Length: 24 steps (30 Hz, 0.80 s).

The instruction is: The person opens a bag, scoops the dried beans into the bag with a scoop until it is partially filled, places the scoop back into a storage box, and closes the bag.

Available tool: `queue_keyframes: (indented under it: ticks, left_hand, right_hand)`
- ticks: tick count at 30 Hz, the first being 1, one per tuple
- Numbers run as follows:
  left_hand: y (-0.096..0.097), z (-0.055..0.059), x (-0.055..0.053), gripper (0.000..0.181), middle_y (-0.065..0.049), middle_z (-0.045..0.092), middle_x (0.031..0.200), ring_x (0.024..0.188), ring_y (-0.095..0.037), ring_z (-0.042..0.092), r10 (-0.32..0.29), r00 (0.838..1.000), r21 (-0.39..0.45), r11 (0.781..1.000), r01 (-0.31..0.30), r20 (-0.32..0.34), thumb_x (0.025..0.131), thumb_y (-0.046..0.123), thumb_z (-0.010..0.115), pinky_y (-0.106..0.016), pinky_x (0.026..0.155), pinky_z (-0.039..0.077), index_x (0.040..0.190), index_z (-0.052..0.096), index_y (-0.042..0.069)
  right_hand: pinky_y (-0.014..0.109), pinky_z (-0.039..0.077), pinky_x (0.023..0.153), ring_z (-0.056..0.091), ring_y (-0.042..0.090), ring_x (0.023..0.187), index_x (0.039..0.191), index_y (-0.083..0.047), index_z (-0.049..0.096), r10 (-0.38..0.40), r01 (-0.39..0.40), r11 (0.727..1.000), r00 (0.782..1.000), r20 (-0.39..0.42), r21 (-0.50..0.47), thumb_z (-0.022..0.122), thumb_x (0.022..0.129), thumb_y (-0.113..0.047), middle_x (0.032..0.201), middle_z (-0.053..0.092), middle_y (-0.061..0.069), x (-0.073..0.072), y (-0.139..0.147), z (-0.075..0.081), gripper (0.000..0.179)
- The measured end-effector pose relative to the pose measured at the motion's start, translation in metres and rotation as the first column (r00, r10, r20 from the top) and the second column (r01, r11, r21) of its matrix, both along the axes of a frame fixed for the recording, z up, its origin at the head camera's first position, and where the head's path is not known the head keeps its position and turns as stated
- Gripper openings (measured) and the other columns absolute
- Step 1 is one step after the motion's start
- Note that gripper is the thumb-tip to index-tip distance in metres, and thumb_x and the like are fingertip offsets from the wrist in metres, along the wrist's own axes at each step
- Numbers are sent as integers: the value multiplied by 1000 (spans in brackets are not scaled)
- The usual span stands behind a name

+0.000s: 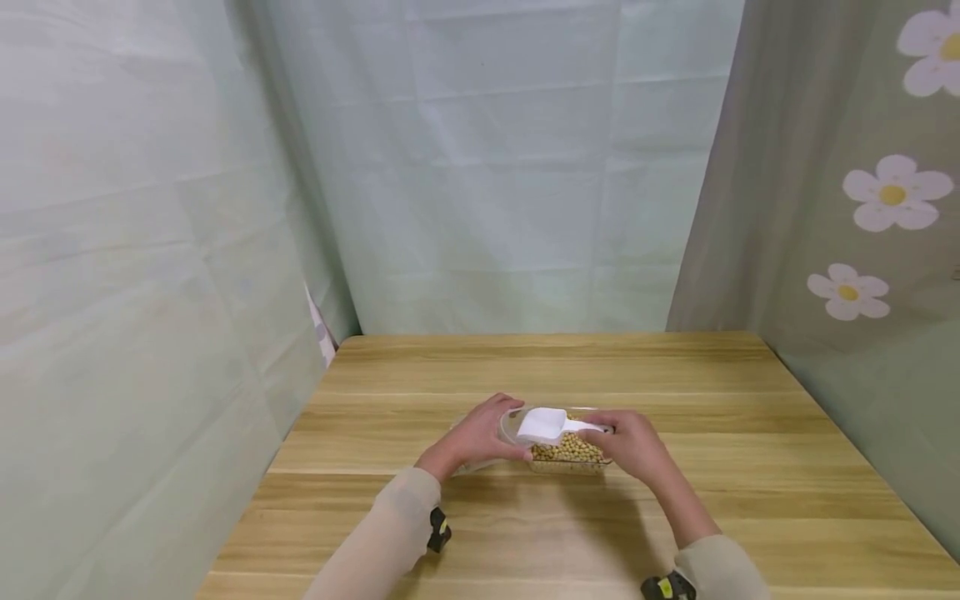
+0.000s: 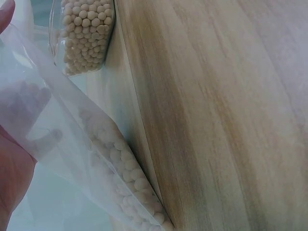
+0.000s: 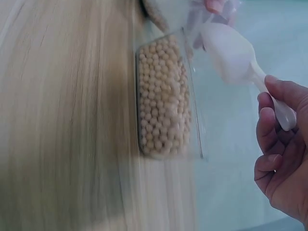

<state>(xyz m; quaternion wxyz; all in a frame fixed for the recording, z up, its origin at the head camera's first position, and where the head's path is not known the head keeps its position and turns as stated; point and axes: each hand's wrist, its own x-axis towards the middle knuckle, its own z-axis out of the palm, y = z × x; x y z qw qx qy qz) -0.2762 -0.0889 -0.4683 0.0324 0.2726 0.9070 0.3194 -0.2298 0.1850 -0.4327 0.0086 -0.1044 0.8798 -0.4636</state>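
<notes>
No legible text, no readable labels

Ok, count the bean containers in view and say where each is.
2. A clear box stands on the table, near the right hand; a clear plastic bag is held by the left hand, left of the box. The hands could hide others.

On the counter (image 1: 465, 367) stands a container (image 1: 568, 468) with beans (image 1: 572, 450) in it; just left is a bag (image 2: 103, 139) holding more beans. Above the container's left end is a scoop (image 1: 542, 425), handle (image 3: 285, 115) rightward. Curtains (image 1: 510, 183) hang behind and at both sides.
</notes>
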Motion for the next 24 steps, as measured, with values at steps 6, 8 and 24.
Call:
queue_keyframes:
  ticks: [6,8,24]
  left_hand:
    - [1,1,1,95,-4,51,137,122,-22,51,-3,1000,-19,1000,3,-5,71,54,84,-42,101,44,145,49,7]
    - [1,1,1,95,-4,51,137,122,-23,51,-3,1000,-19,1000,3,-4,71,54,84,-43,100,44,145,49,7]
    - [1,0,0,95,-5,50,139,126,-24,49,-8,1000,-18,1000,7,-6,72,54,83,-45,104,41,146,48,6]
  right_hand:
    - [30,43,53,57,19,67,112,-6,75,-46,47,999,999,26,-26,73,91,-29,86,67,8,5,29,-4,31]
    - [30,42,54,57,19,68,113,-6,74,-66,67,997,997,35,-27,73,91,-29,86,66,8,7,38,-5,32]
    - [33,46,58,58,17,68,105,-3,75,-78,82,983,997,-29,167,74,89,-24,82,69,6,13,59,-8,26]
